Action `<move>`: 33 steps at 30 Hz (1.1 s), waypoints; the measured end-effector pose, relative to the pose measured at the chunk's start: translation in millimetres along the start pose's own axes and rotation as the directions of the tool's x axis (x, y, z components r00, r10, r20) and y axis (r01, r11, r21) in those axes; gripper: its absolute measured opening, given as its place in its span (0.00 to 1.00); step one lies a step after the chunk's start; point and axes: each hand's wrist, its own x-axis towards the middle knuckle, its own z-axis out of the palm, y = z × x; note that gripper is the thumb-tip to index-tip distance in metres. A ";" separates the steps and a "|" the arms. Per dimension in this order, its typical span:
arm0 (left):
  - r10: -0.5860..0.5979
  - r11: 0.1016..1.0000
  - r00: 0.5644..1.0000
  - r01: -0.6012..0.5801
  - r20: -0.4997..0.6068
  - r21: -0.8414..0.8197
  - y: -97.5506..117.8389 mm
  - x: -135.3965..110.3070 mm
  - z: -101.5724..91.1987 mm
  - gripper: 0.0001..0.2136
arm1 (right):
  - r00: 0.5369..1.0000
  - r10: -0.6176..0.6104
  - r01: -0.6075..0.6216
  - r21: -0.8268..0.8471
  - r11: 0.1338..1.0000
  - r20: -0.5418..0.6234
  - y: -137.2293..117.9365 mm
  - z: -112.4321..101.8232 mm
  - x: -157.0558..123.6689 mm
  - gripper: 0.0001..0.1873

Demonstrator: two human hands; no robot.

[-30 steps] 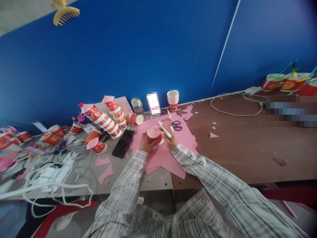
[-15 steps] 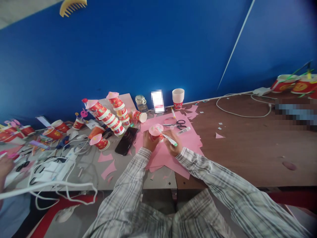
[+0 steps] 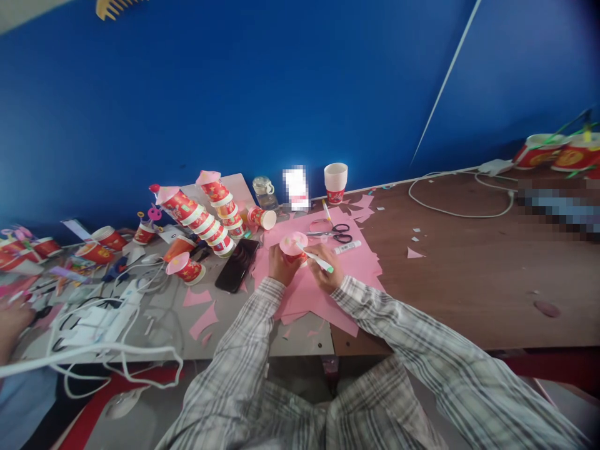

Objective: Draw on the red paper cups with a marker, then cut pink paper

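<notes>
Centrally in the frame, your left hand (image 3: pixel 282 266) grips the red paper cup (image 3: pixel 295 255) from its side, apparently to steady its pink cone (image 3: pixel 290 241), while your right hand (image 3: pixel 329 275) pinches the green-ended pen (image 3: pixel 322 262), angled toward that cone.

At the frame's centre, the cup (image 3: pixel 300 257) is red under a pink paper top (image 3: pixel 290 243), the marker (image 3: pixel 319 260) white with a green end, and the paper sheets (image 3: pixel 323 306) pink. The sleeves (image 3: pixel 398 315) are plaid in white and grey. The wall (image 3: pixel 300 81) above is blue, the bench (image 3: pixel 469 281) brown at right, grey at left.
</notes>
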 end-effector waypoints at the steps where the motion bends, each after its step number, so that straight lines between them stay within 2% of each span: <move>1: 0.002 1.000 1.000 -0.002 0.000 0.001 0.0 -0.2 0.0 0.26 | 1.000 0.001 -0.001 0.003 1.000 0.008 -0.3 -0.1 -0.1 0.13; 13: 0.008 0.999 1.000 -0.007 -0.020 0.031 3.1 -0.8 1.5 0.27 | 1.000 0.008 -0.007 -0.063 0.998 0.013 0.3 -1.7 -0.5 0.13; 18: 0.004 1.000 0.999 -0.003 -0.033 0.029 5.1 0.0 1.2 0.27 | 0.998 0.054 -0.055 -0.070 0.996 -0.013 1.0 -1.2 -1.6 0.14; 23: 0.009 1.000 0.999 -0.008 -0.040 0.027 7.0 0.1 0.6 0.28 | 0.999 0.034 -0.033 -0.042 0.999 0.029 -2.9 -1.9 -1.1 0.14; 28: 0.016 0.999 0.999 -0.015 -0.036 0.030 7.4 -0.8 -0.2 0.27 | 0.998 0.064 -0.065 -0.070 0.995 -0.020 -0.2 -0.8 -1.7 0.14; 33: 0.022 0.999 0.999 -0.021 -0.039 0.035 6.6 -0.7 0.5 0.28 | 0.999 0.036 -0.035 -0.056 0.998 0.027 0.7 -0.6 -1.4 0.15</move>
